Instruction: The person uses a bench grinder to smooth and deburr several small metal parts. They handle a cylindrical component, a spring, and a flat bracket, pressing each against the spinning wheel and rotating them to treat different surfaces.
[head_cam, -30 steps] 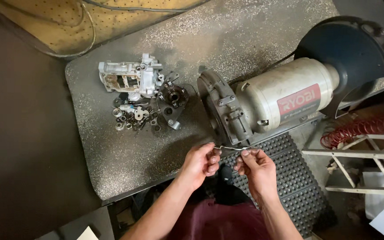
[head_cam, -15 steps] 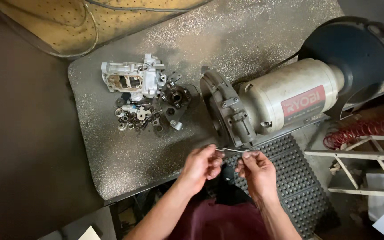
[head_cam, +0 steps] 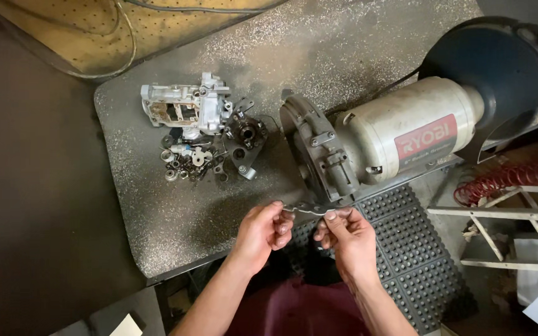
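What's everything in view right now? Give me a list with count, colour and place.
thin metal piece: one, grey, held between both hands at the bench's front edge
bench grinder: one, cream body with red label, dark guards, on bench right
metal housing: one, silver, bench upper left
small parts pile: many, grey and dark, beside the housing
bench top: one, speckled grey
pegboard: one, tan, top left
rubber mat: one, black, floor at right
coiled hose: one, red, far right
left hand: grip on the piece's left end
right hand: grip on its right end
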